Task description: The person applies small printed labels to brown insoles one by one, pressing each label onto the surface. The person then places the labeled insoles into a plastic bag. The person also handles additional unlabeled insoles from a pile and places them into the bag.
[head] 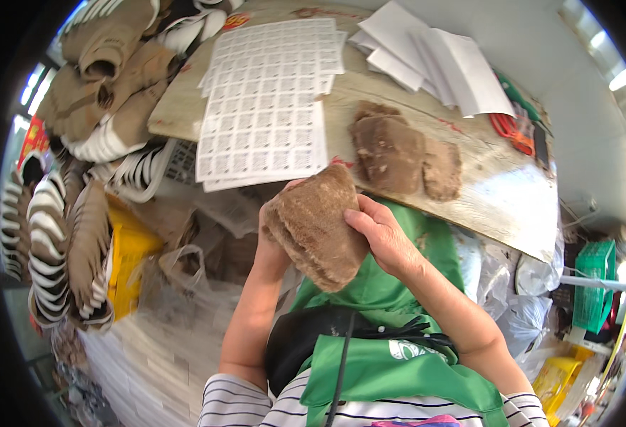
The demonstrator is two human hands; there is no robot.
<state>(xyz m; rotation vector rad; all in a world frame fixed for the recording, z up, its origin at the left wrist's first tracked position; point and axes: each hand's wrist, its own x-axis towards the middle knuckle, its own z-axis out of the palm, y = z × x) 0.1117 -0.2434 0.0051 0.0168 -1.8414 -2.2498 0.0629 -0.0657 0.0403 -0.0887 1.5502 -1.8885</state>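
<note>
A brown fuzzy fabric piece (321, 229), folded or layered, is held in both hands above the lap. My left hand (274, 229) grips its left side, the fingers mostly hidden behind it. My right hand (382, 232) pinches the right edge, thumb on top. Beyond the hands, more brown fuzzy pieces (390, 155) lie stacked on the wooden table (483, 197). Sheets of printed labels (265, 107) lie to the left of that stack.
White papers (435, 64) and orange-handled scissors (513, 133) lie on the table's far right. Brown and white shoe uppers (86, 229) are piled at left, beside a yellow crate (126, 256) and plastic bags (184, 288). A green basket (593, 285) stands at right.
</note>
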